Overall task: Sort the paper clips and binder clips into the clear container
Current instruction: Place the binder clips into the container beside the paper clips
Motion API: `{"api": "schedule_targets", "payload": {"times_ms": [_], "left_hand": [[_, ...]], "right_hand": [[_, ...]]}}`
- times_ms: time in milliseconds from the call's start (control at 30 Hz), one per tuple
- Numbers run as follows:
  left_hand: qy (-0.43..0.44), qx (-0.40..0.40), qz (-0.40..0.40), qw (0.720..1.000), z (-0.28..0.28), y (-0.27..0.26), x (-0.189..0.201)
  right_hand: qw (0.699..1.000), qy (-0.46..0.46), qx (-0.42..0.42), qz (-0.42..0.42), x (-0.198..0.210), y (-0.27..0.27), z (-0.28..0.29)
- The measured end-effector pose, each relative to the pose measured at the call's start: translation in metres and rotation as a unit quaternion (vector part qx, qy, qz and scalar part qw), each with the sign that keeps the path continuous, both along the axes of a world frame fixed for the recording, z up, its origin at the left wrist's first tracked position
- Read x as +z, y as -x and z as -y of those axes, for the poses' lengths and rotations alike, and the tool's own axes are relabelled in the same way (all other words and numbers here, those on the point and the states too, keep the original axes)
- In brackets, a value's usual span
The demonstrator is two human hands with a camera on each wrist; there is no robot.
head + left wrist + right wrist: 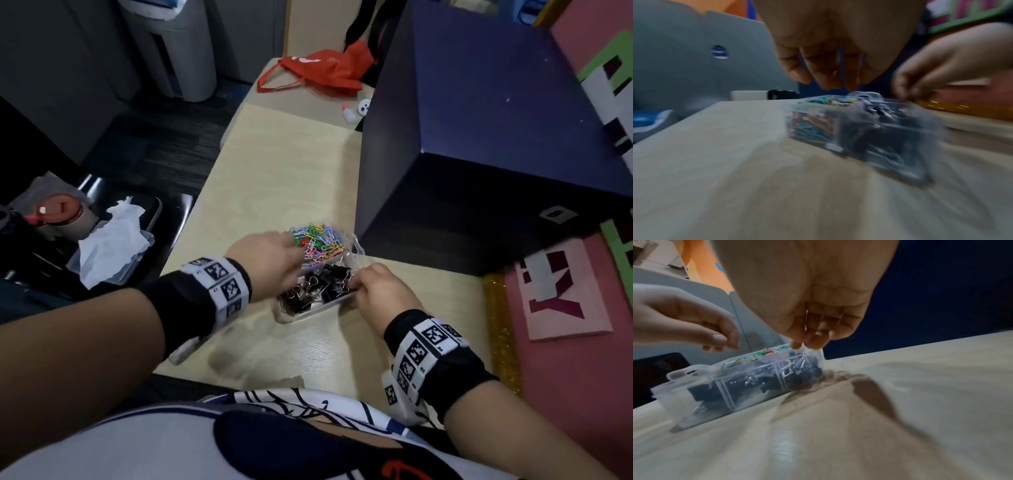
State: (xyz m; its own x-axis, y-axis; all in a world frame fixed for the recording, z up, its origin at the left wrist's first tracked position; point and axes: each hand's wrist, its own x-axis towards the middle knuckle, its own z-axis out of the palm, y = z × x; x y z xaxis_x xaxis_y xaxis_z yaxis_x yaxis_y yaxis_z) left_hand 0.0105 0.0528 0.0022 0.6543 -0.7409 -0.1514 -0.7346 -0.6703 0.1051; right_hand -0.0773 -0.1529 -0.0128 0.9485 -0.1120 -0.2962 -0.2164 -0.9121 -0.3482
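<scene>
A clear container [291, 317] sits on the pale table [274, 164]. Coloured paper clips [318, 241] fill its far compartment and black binder clips [318, 291] its near one. My left hand [274, 260] hovers over the container's left side. Its fingers [824, 76] hang loosely curled and nothing shows in them. My right hand [373, 287] is at the container's right end. Its fingertips [813, 340] pinch the clear rim [819, 352] just above the binder clips [797, 368]. The left wrist view is blurred by motion.
A big dark blue box [479, 137] stands close behind and right of the container. A red bag [318, 72] and a small bottle [347, 113] lie far back. A clear lid with tissue [113, 246] rests off the table's left edge. A pink board [565, 308] lies at the right.
</scene>
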Motion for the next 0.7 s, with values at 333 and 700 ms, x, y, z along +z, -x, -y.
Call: {"api": "schedule_targets", "payload": {"times_ms": [333,700], "left_hand": [[-0.056,0.176,-0.039,0.982,0.015,-0.029,-0.006],[-0.038,0.166,-0.108,0.979,0.009,-0.009,-0.024]], "right_hand": [[0.993,-0.024,-0.036,-0.107,-0.008,0.025,-0.009],[0.99,0.048,-0.083,-0.106,-0.008,0.018,0.005]]}}
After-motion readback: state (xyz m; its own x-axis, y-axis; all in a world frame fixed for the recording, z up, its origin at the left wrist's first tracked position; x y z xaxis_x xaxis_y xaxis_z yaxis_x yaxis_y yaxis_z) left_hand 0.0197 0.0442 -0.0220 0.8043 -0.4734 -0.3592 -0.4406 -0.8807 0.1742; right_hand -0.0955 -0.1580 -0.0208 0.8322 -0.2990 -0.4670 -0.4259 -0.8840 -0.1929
